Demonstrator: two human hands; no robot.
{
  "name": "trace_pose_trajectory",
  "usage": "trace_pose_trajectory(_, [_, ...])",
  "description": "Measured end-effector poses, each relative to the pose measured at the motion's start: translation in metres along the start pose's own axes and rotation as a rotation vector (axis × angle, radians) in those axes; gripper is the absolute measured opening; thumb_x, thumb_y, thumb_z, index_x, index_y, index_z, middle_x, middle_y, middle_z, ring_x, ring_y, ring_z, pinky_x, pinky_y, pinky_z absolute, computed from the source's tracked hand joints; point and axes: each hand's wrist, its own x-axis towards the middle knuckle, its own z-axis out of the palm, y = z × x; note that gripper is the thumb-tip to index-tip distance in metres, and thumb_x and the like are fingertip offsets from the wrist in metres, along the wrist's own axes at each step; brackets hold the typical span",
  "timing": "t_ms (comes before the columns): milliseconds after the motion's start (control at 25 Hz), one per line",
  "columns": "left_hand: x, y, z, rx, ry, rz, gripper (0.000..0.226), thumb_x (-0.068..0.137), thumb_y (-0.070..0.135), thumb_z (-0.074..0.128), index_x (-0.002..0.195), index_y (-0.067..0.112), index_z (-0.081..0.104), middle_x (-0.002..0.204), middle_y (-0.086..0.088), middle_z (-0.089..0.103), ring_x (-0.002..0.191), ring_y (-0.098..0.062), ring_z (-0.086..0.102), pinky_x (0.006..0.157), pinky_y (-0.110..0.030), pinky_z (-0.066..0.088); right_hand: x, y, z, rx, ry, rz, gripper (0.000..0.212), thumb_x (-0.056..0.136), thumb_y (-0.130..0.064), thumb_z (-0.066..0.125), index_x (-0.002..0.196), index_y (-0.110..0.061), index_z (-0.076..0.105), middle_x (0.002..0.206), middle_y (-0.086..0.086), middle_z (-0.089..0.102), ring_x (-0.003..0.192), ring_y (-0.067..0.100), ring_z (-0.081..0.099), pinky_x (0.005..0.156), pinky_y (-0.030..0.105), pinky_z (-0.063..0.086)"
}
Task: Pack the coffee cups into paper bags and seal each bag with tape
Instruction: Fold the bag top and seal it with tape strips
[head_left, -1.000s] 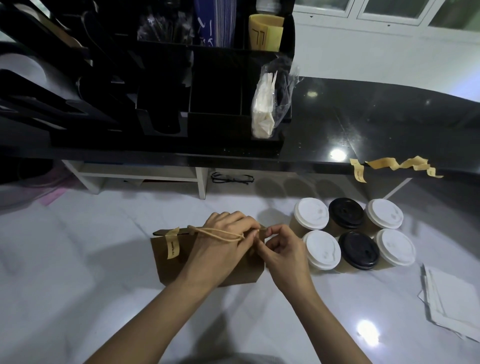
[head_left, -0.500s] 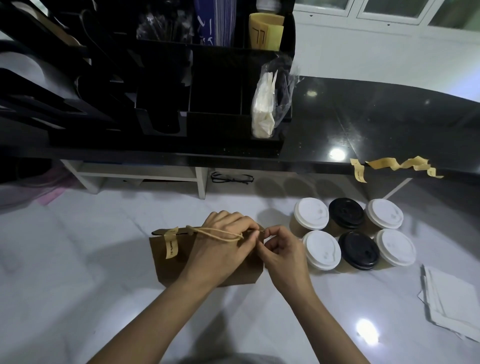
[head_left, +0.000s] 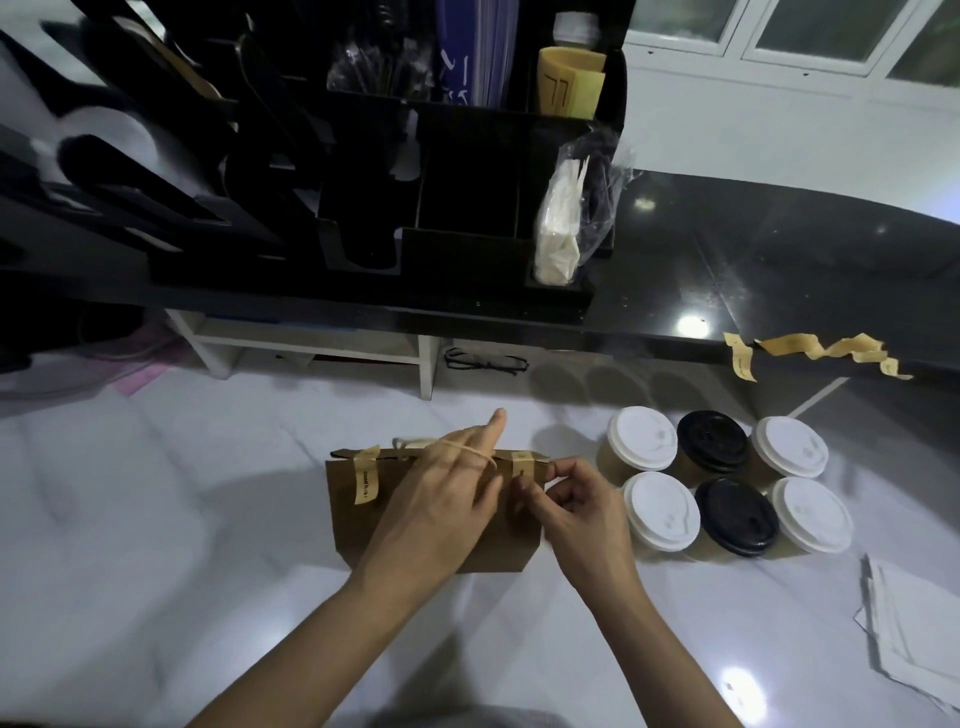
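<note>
Bag (head_left: 358, 525): brown paper, upright on the white table (head_left: 156, 519) at the centre of the view, with its top folded over.
Left tape (head_left: 366, 475): a tan strip over the bag's folded top, near its left end, running down the front.
Right tape (head_left: 521, 462): a second tan strip over the fold, near the right end.
Cord (head_left: 467, 451): the bag's tan handle, lying across the fingers of the left hand.
Left hand (head_left: 441, 504): laid on the bag's front, fingers straight and apart, forefinger raised past the top edge; it grips nothing.
Right hand (head_left: 582, 512): fingers curled, thumb and forefinger together, pinching the bag's top edge at the right corner, just beside the right tape.
Cups (head_left: 661, 512): six, lidded, in two rows of three on the table just right of the bag and outside it. The middle cup of each row has a black lid; the other four are white.
Counter (head_left: 779, 260): black, glossy, raised behind the table.
Organizer (head_left: 457, 218): black, compartmented, on the counter's left part.
Spare tape (head_left: 815, 353): tan strips stuck along the counter's front edge, above the cups.
Napkins (head_left: 914, 639): a white stack at the table's right edge.
Glasses (head_left: 485, 361): dark-framed, on the table below the counter's edge.
</note>
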Motion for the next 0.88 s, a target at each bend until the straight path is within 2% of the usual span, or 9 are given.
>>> trace_pose_trajectory(80, [-0.017, -0.004, -0.012, 0.037, 0.099, 0.068, 0.051, 0.101, 0.021, 0.057, 0.15, 0.024, 0.046, 0.141, 0.004, 0.057, 0.13, -0.009, 0.051, 0.11, -0.031, 0.044, -0.001, 0.0, 0.001, -0.005, 0.006, 0.004, 0.019, 0.083, -0.027, 0.084, 0.083, -0.02, 0.067, 0.059, 0.011, 0.064, 0.049, 0.012, 0.051, 0.048, 0.023, 0.038])
trace_pose_trajectory(160, [-0.035, -0.013, -0.025, 0.061, 0.278, 0.152, 0.033, 0.095, 0.013, 0.062, 0.127, 0.016, 0.068, 0.119, 0.004, 0.071, 0.11, -0.011, 0.065, 0.096, -0.03, 0.053, -0.001, 0.002, 0.002, -0.001, 0.013, 0.006, 0.019, 0.082, -0.028, 0.085, 0.083, -0.02, 0.067, 0.059, 0.01, 0.064, 0.05, 0.013, 0.052, 0.051, 0.026, 0.039])
trace_pose_trajectory(240, [-0.046, -0.024, -0.038, 0.074, 0.42, 0.161, 0.021, 0.092, 0.011, 0.064, 0.11, 0.014, 0.074, 0.102, 0.007, 0.072, 0.094, -0.013, 0.065, 0.085, -0.026, 0.052, -0.001, 0.004, 0.002, 0.008, 0.022, 0.015, 0.02, 0.082, -0.029, 0.085, 0.083, -0.021, 0.066, 0.06, 0.01, 0.066, 0.052, 0.015, 0.055, 0.055, 0.03, 0.042])
trace_pose_trajectory(320, [-0.048, -0.036, -0.052, 0.09, 0.497, 0.075, 0.018, 0.093, 0.015, 0.063, 0.109, 0.014, 0.072, 0.1, 0.009, 0.068, 0.092, -0.015, 0.058, 0.08, -0.028, 0.05, -0.001, 0.006, 0.002, 0.018, 0.03, 0.016, 0.02, 0.081, -0.028, 0.085, 0.083, -0.021, 0.066, 0.061, 0.01, 0.066, 0.053, 0.017, 0.056, 0.058, 0.032, 0.044])
trace_pose_trajectory(400, [-0.044, -0.054, -0.059, 0.128, 0.459, -0.024, 0.022, 0.097, 0.025, 0.057, 0.115, 0.019, 0.068, 0.108, 0.01, 0.064, 0.1, -0.013, 0.051, 0.082, -0.032, 0.049, -0.002, 0.006, 0.003, 0.018, 0.036, 0.011, 0.02, 0.082, -0.028, 0.085, 0.083, -0.021, 0.066, 0.061, 0.011, 0.066, 0.053, 0.018, 0.055, 0.059, 0.033, 0.044])
trace_pose_trajectory(480, [-0.038, -0.073, -0.061, 0.138, 0.289, -0.057, 0.025, 0.098, 0.035, 0.054, 0.117, 0.028, 0.067, 0.116, 0.016, 0.061, 0.111, -0.011, 0.045, 0.092, -0.036, 0.044, -0.003, 0.006, 0.004, 0.019, 0.037, 0.009, 0.019, 0.082, -0.027, 0.085, 0.083, -0.021, 0.067, 0.061, 0.012, 0.066, 0.054, 0.018, 0.055, 0.06, 0.035, 0.045])
trace_pose_trajectory(600, [-0.03, -0.089, -0.062, 0.081, 0.073, -0.075, 0.025, 0.093, 0.033, 0.068, 0.117, 0.036, 0.067, 0.116, 0.025, 0.06, 0.116, -0.006, 0.04, 0.097, -0.029, 0.039, -0.005, 0.004, 0.004, 0.037, 0.032, 0.013, 0.019, 0.082, -0.025, 0.085, 0.084, -0.019, 0.067, 0.063, 0.017, 0.065, 0.054, 0.017, 0.054, 0.061, 0.036, 0.045])
trace_pose_trajectory(720, [-0.028, -0.094, -0.064, 0.069, 0.053, -0.056, 0.034, 0.086, 0.029, 0.076, 0.117, 0.04, 0.066, 0.111, 0.032, 0.057, 0.111, -0.002, 0.041, 0.093, -0.017, 0.035, -0.006, 0.006, 0.002, 0.023, 0.038, 0.012, 0.02, 0.081, -0.028, 0.086, 0.081, -0.023, 0.066, 0.065, 0.016, 0.065, 0.054, 0.02, 0.054, 0.061, 0.035, 0.044])
trace_pose_trajectory(880, [-0.025, -0.098, -0.063, 0.1, 0.05, -0.038, 0.037, 0.081, 0.028, 0.081, 0.114, 0.038, 0.066, 0.109, 0.03, 0.057, 0.108, -0.003, 0.042, 0.091, -0.021, 0.039, -0.007, 0.009, 0.002, 0.015, 0.049, 0.027, 0.021, 0.08, -0.031, 0.086, 0.081, -0.024, 0.066, 0.064, 0.014, 0.067, 0.055, 0.019, 0.055, 0.062, 0.04, 0.048])
